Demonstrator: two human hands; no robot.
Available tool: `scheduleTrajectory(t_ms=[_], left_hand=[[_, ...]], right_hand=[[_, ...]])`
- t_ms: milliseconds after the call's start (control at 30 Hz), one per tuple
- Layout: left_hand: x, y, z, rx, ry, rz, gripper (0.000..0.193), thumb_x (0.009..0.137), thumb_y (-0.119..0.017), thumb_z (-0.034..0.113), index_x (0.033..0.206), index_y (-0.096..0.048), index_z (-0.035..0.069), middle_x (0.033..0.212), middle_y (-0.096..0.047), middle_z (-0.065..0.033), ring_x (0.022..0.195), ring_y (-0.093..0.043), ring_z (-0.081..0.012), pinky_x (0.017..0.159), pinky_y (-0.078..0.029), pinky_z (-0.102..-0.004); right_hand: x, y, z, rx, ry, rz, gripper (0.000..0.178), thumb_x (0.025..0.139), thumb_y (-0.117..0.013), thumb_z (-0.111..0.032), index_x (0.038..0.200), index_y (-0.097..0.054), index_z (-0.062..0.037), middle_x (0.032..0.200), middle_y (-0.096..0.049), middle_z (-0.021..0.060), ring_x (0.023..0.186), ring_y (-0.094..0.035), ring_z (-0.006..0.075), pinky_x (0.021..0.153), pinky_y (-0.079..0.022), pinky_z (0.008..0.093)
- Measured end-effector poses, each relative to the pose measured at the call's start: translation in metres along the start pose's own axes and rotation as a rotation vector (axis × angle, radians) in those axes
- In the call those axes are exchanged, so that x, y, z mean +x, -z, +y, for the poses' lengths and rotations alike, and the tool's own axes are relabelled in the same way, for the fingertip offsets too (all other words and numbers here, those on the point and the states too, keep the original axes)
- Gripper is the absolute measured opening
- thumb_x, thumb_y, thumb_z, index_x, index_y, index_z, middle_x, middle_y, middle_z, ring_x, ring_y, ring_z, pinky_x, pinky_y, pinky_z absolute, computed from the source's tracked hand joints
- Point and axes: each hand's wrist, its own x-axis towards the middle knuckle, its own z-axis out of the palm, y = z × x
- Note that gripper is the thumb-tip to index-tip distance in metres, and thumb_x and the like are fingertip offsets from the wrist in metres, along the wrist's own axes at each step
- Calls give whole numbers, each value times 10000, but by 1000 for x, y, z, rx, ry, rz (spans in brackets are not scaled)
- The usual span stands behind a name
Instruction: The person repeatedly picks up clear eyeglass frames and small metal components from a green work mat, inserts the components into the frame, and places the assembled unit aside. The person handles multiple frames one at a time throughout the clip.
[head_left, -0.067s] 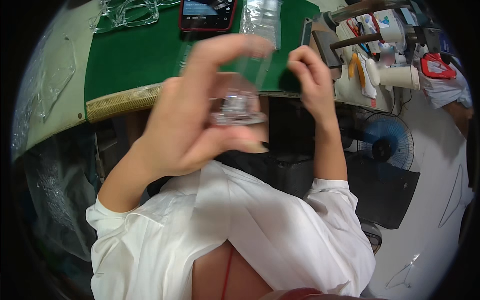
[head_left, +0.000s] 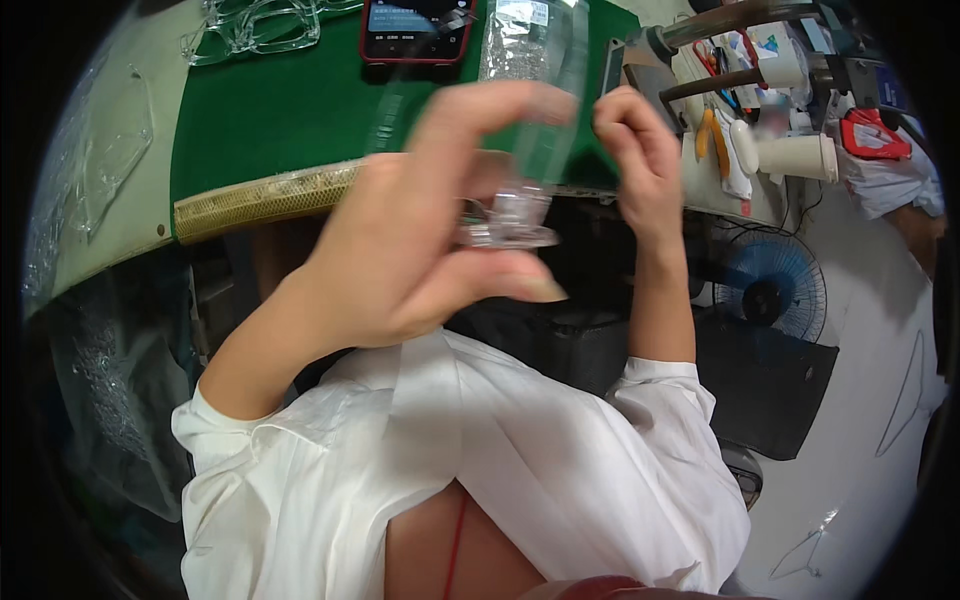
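My left hand (head_left: 400, 240) is raised in front of the bench edge, its fingers curled round a clear plastic glasses frame (head_left: 518, 215). A see-through arm of the frame reaches up past the fingertips; motion smears part of it. My right hand (head_left: 645, 165) is closed beside the metal bench tool (head_left: 655, 80), and whatever its fingers may hold is hidden. More clear glasses frames (head_left: 270, 30) lie at the far left of the green mat (head_left: 270, 110). A phone (head_left: 415, 35) in a red case and a clear plastic bag (head_left: 515, 45) lie beyond my hands.
Yellow-handled pliers (head_left: 712, 135) and a white cup (head_left: 800, 155) are at the right of the bench. A gold strip (head_left: 260, 207) lines the mat's front edge. Below stands a blue fan (head_left: 770, 285). Clear plastic sheeting (head_left: 115, 150) covers the left end.
My left hand has shifted slightly right with the glasses frame. My right hand has also moved a little to the right, still closed.
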Motion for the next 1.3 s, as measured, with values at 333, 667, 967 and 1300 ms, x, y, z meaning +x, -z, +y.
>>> scheduleTrajectory(t_ms=[333,667,967,1300], left_hand=[[26,-41,-16,92,-99,-67,674,898,-587,376,1338,-252,-8,713,-609,-133,627,-624,-336,564,-461,-362],[25,-40,-14,76,-68,-46,638,896,-589,376,1297,-282,-15,617,-558,-127,573,-574,-364,507,-415,-401],[25,-40,-14,26,-51,-50,611,900,-584,355,1285,-289,-16,593,-527,-117,552,-553,-356,502,-399,-397],[24,-40,-15,-113,13,-71,615,913,-566,365,1290,-288,-32,595,-502,-112,524,-524,-320,499,-382,-365]], right_hand=[[8,4,-77,-407,646,39,200,728,-711,-194,749,-604,-27,752,-600,67,657,-514,188,560,-382,283],[8,3,-75,-304,564,9,184,728,-722,-182,739,-622,-28,747,-602,59,670,-523,175,574,-391,269],[8,2,-68,-236,546,41,233,745,-726,-228,748,-628,-18,748,-591,70,677,-525,166,575,-396,251],[5,-3,-65,-189,509,80,270,755,-727,-261,752,-619,-13,752,-568,75,677,-514,164,581,-400,247]])
